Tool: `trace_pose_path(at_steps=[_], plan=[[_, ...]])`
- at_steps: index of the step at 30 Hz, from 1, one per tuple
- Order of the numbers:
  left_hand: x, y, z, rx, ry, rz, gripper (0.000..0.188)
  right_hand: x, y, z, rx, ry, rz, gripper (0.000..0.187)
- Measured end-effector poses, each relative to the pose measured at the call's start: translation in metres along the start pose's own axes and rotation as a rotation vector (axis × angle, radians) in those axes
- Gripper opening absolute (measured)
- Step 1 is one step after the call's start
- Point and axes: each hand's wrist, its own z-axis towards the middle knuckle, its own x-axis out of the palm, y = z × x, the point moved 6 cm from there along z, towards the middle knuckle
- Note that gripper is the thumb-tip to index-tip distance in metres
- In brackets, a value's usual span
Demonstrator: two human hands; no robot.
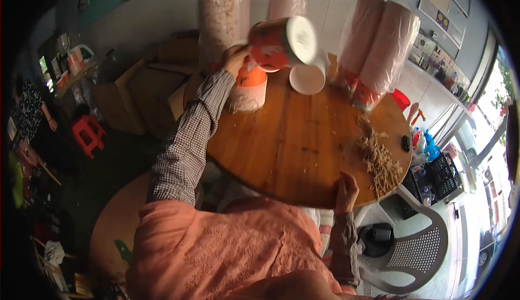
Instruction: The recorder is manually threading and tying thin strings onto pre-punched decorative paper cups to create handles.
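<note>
My left hand is raised over the far side of the round wooden table, closed on a red patterned paper tub. That tub is tipped sideways, its white base facing right, and slightly blurred. Under it stands a pale, banded tub with something orange at its top. A white-lined tub lies on its side just to the right, its mouth toward me. At the near right edge of the table rests my right hand, loosely curled, with nothing visible in it.
Tall plastic-wrapped stacks of tubs stand at the back right, others at the back left. Dry tan plant stalks lie along the right edge. A grey chair, cardboard boxes and a red stool surround the table.
</note>
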Motion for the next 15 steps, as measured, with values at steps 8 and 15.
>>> trace_pose_path(at_steps=[8, 15], plan=[[-0.115, 0.142, 0.005, -0.361, -0.315, -0.467, 0.012, 0.004, 0.017, 0.001, 0.112, 0.035, 0.026, 0.017], [-0.118, 0.133, -0.069, -0.426, -0.172, 0.115, 0.026, 0.024, 0.013, 0.083, 0.183, 0.244, -0.066, 0.017]])
